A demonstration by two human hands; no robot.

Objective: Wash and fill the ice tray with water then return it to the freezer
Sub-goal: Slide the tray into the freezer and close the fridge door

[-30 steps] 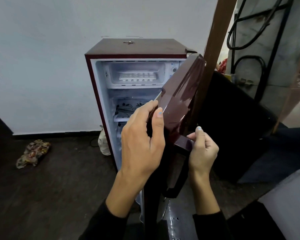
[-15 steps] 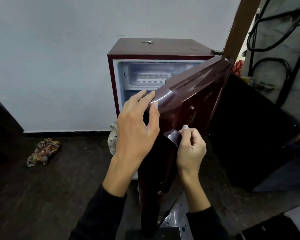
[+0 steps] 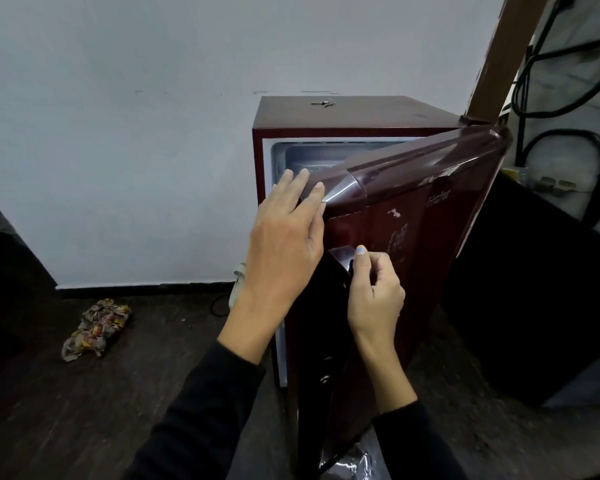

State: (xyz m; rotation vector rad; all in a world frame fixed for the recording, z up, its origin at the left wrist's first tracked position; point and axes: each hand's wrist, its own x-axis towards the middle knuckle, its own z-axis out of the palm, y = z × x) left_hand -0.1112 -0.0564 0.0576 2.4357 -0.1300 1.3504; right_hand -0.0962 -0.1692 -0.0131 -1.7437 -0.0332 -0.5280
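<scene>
A small maroon fridge (image 3: 354, 114) stands against the white wall. Its door (image 3: 423, 216) is swung most of the way toward the cabinet and covers nearly all of the inside. Only a sliver of the white freezer compartment (image 3: 309, 157) shows above the door's top edge. The ice tray is hidden behind the door. My left hand (image 3: 284, 237) lies with straight fingers over the door's upper left corner. My right hand (image 3: 374, 289) grips the dark door handle (image 3: 340, 258), thumb on top.
A crumpled patterned cloth (image 3: 96, 329) lies on the dark floor to the left. A key (image 3: 322, 103) rests on the fridge top. A wooden post (image 3: 502, 53), black cables (image 3: 568, 109) and a dark panel (image 3: 533, 289) stand to the right.
The door has swung further toward the fridge body, hiding the ice tray and the shelves. Both hands stayed on the door and moved with it.
</scene>
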